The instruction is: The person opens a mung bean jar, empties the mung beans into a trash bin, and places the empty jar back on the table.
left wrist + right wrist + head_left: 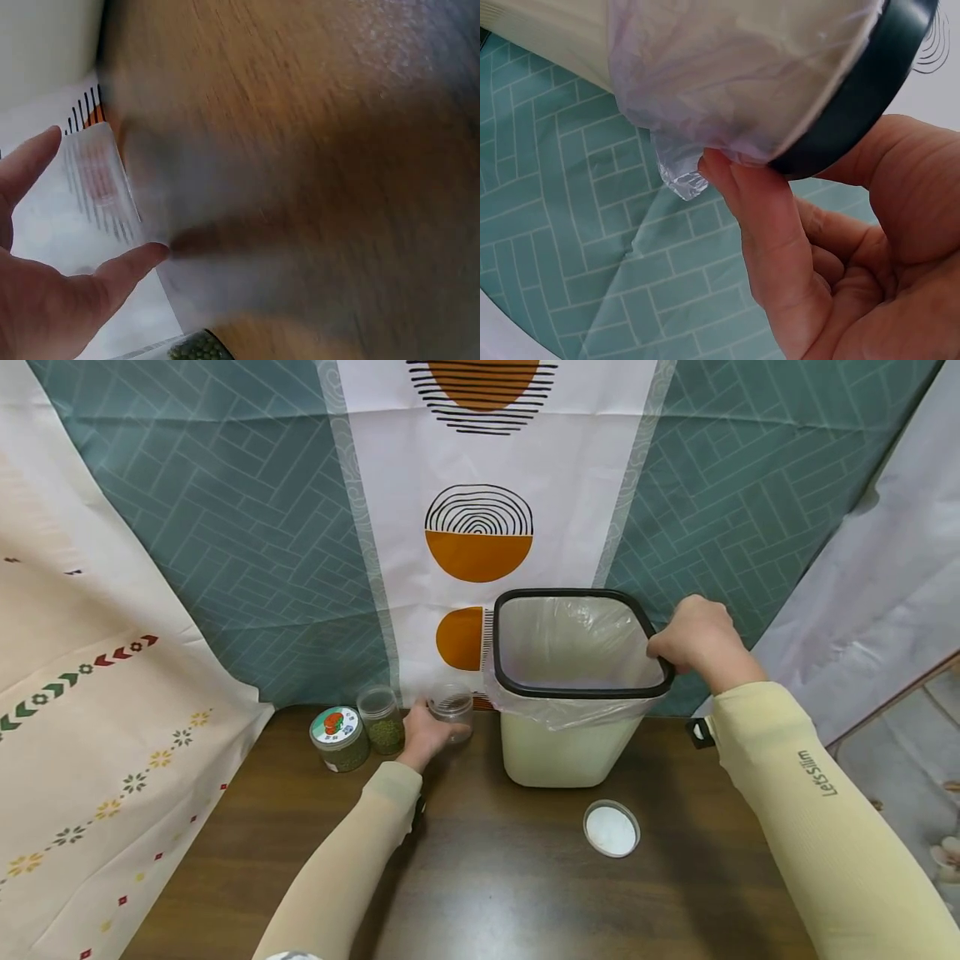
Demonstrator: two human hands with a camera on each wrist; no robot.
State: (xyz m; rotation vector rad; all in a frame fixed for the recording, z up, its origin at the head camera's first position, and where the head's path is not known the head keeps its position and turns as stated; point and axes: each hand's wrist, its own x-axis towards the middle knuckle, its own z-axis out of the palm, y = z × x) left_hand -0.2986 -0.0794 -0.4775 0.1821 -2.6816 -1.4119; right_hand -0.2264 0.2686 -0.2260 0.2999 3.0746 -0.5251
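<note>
Taking the cream bin as landmark, the right hand is at its right rear, fingers pinching the black rim over the clear liner. Just left of the bin, a clear jar stands on the counter; the left hand is at it, fingers spread wide, though whether they touch it I can't tell. Farther left of the bin are a jar of green grains and a lidded jar; in front of the bin, a round white-filled lid or dish.
</note>
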